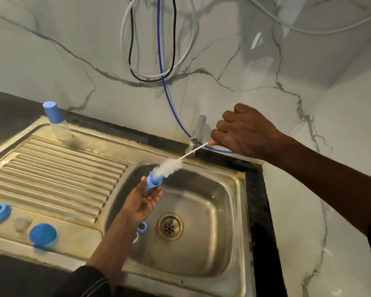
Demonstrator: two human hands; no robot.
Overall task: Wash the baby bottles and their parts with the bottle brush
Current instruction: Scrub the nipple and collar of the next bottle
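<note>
Over sink (201, 200) — brush (171, 166) (R hand (244, 131)) inside cap (153, 183) (L hand (144, 202)).

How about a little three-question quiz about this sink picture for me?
1. True or false: the bottle brush is poking into the blue cap that the left hand holds.
2. Which hand grips the brush's handle? A) left hand B) right hand
3. Fill in: the capped bottle stands at the back of the draining ____.
Key: 1 true; 2 B; 3 board.
</note>
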